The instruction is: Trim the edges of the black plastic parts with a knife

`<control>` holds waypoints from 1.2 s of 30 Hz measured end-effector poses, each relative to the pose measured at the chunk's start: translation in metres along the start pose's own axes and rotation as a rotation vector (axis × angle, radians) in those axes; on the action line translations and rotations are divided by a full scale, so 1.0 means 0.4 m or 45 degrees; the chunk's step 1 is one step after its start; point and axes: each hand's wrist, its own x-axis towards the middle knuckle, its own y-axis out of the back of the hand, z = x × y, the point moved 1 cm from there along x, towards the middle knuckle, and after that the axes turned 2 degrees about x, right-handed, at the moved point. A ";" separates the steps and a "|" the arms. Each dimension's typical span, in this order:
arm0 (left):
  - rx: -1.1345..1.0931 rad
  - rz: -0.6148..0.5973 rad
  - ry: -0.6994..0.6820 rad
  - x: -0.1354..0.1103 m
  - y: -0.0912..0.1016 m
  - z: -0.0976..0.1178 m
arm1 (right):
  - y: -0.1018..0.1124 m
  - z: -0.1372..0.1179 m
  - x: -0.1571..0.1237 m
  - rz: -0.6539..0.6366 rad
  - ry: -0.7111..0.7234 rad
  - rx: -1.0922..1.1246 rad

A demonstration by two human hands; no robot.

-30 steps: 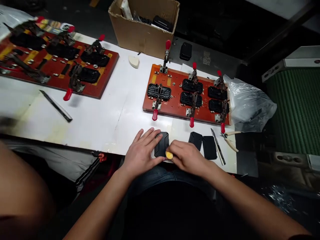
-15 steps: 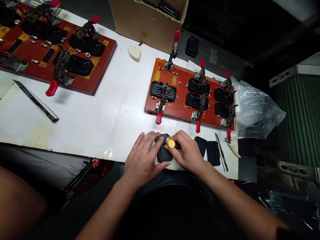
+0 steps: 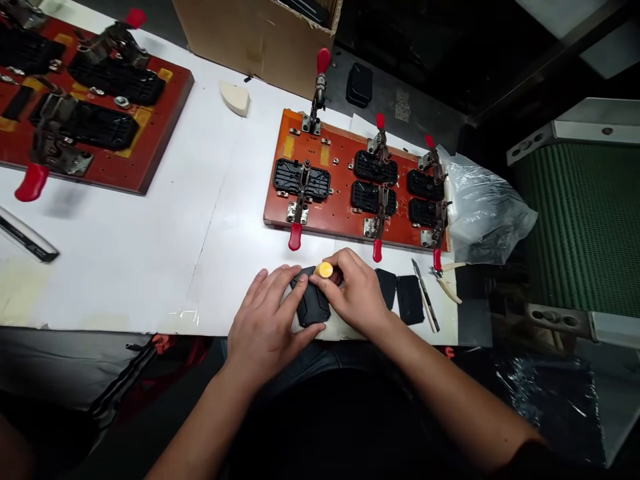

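Observation:
A black plastic cover point(image 3: 315, 308) with cut corners lies at the table's front edge. My left hand point(image 3: 267, 320) rests over its left side, index finger on top and thumb along the near edge, holding it down. Closed around a short round handle point(image 3: 325, 270) with a yellow end is my right hand point(image 3: 357, 293), at the cover's far right edge. The handle points up towards me; its working end is hidden by the fingers. Just right of this hand lie two flat black pieces point(image 3: 410, 299), a thin knife point(image 3: 425, 293) and cream-handled pliers point(image 3: 447, 283).
Beyond the hands stands a red-brown fixture board point(image 3: 340, 217) with red-handled clamps over black parts. A similar board point(image 3: 167, 127) is at left, near a cutter knife point(image 3: 30, 233). A cardboard box point(image 3: 250, 43), an off-white block point(image 3: 235, 99) and a plastic bag point(image 3: 490, 207) lie around.
The view has swung right, so the table's things sit further left. My right hand with the yellow-ended handle has moved along the cover's edge towards its far corner. My left hand keeps its hold.

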 end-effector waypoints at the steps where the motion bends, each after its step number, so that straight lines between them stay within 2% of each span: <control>1: -0.002 0.001 0.000 0.000 0.000 0.000 | 0.000 0.000 0.001 0.006 -0.005 -0.014; 5: -0.012 -0.006 -0.010 0.004 -0.003 0.001 | -0.001 0.004 0.015 -0.076 0.014 -0.010; 10: 0.010 0.029 -0.010 0.007 -0.001 0.005 | 0.013 0.014 -0.008 -0.004 0.056 -0.057; 15: -0.006 0.020 -0.011 0.005 0.000 0.005 | 0.023 0.011 -0.047 -0.244 0.139 0.019; 20: 0.018 0.033 -0.011 0.004 -0.003 0.005 | 0.034 0.027 -0.018 -0.171 0.239 0.029; 25: -0.003 0.004 -0.018 0.003 -0.002 0.008 | 0.050 0.042 -0.060 -0.406 0.319 0.147; 27: 0.004 -0.009 -0.003 0.003 -0.001 0.007 | 0.038 0.044 -0.064 -0.392 0.338 0.149; 30: 0.013 -0.026 -0.024 0.004 0.004 0.009 | 0.034 0.040 -0.074 -0.255 0.339 0.170; 31: 0.019 -0.033 -0.039 0.004 0.007 0.010 | 0.043 0.036 -0.081 -0.234 0.342 0.184; 33: 0.048 -0.038 -0.061 0.003 0.010 0.010 | 0.080 0.024 -0.092 -0.304 0.389 0.182; 35: 0.086 -0.035 -0.082 0.001 0.008 -0.001 | 0.137 0.020 -0.077 -0.339 0.415 0.125; 36: 0.109 -0.037 -0.095 0.001 0.004 -0.009 | 0.174 0.024 -0.053 -0.278 0.377 0.073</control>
